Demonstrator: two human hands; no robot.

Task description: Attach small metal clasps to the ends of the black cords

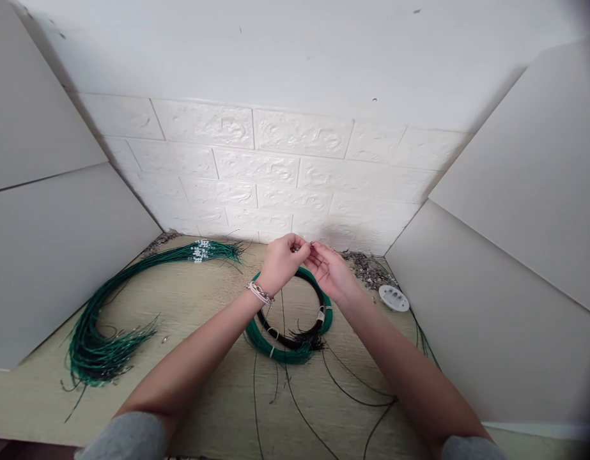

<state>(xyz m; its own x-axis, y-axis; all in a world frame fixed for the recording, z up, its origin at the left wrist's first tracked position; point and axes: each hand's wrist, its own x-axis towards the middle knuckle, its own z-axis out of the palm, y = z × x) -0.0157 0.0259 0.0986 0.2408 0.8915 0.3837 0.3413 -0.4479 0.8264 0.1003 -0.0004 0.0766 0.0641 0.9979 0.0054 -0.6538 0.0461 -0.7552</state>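
Left hand (284, 260) and right hand (333, 273) are curled fingertip-close, any held item indiscernible; green cord coil (262, 345) seems light, pliable, best gripped at white tie (272, 352).

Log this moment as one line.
Left hand and right hand: close together, any held item unclear | Below: green coil, black coil | Left: green cord bundle

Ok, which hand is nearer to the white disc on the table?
Right. The right hand is to the left of the white disc and slightly beyond it; the left hand is farther left.
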